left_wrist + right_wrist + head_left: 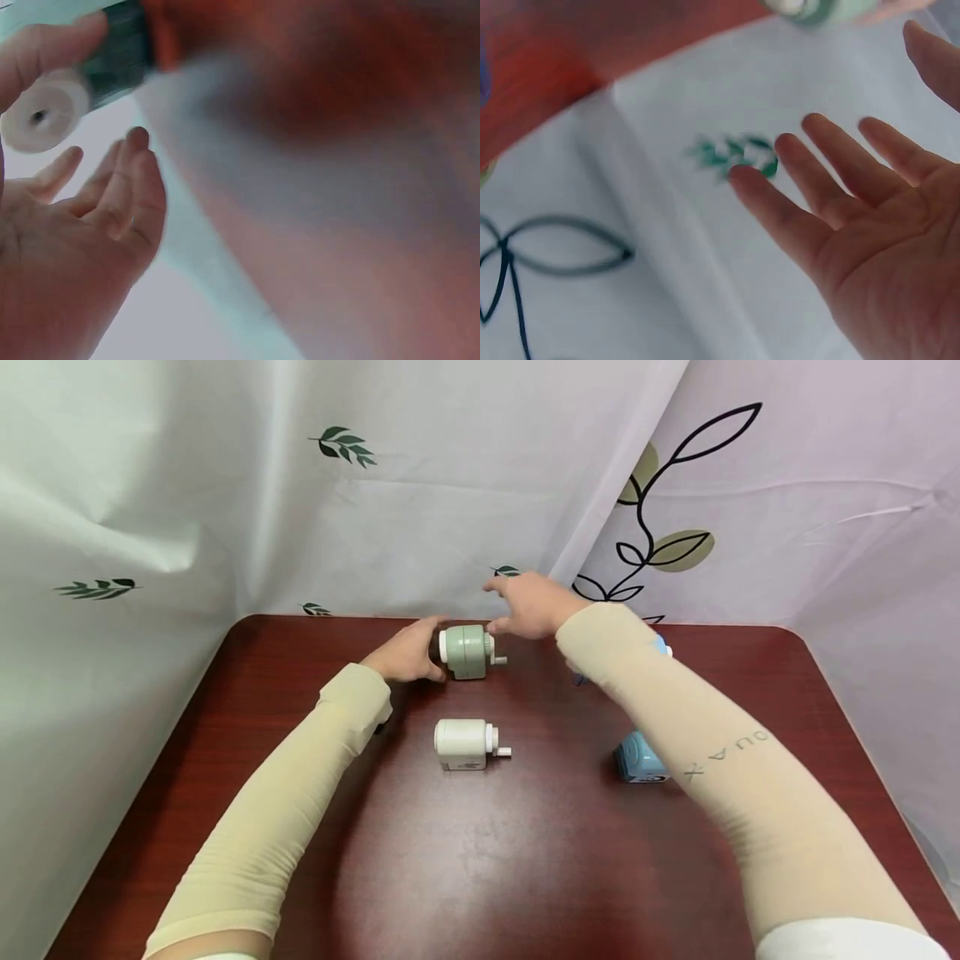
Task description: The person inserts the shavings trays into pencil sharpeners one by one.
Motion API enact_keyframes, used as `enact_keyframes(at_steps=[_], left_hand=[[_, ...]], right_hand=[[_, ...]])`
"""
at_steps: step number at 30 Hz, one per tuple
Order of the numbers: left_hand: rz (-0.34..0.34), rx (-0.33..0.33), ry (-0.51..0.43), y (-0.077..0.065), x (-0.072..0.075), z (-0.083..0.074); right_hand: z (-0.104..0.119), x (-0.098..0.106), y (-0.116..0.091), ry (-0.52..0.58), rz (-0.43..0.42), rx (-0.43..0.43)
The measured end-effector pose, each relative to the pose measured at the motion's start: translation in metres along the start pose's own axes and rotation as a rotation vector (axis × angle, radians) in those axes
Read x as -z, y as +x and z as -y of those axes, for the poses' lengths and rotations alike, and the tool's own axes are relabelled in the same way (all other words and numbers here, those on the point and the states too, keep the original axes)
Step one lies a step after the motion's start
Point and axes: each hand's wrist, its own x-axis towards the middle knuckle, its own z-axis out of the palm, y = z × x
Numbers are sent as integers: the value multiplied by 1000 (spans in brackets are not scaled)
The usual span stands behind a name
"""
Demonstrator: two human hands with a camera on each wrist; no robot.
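A green hand-crank pencil sharpener [468, 647] stands near the table's back edge, its small crank pointing right. My left hand [405, 652] is at its left end, thumb and fingers spread. In the left wrist view the thumb overlaps the sharpener's dark green body [120, 52], beside a round white end piece [46, 112], while the other fingers stand apart from it. Over the crank side hovers my right hand [536, 604], fingers extended and nothing in the palm. A white crank sharpener [461, 745] stands nearer to me.
A blue sharpener-like object [642, 760] stands to the right, partly behind my right sleeve [697, 727]. Another blue thing [662, 645] near the back edge is mostly hidden by that arm. White curtains with leaf prints [420, 518] hang behind the dark red table [480, 877].
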Motion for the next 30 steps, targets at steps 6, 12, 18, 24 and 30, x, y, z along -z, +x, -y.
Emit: enact_keyframes(at_steps=[6, 12, 18, 24, 30], left_hand=[[40, 23, 33, -7, 25, -22], [-71, -19, 39, -10, 40, -59], [-131, -141, 65, 2, 28, -105], [-46, -188, 201, 26, 3, -146], [64, -208, 433, 52, -23, -172]], right_hand=[[-29, 20, -24, -1, 5, -72], [-56, 24, -48, -19, 22, -132], [-79, 23, -72, -61, 24, -120], [-96, 21, -92, -99, 16, -127], [-108, 12, -98, -110, 34, -147]])
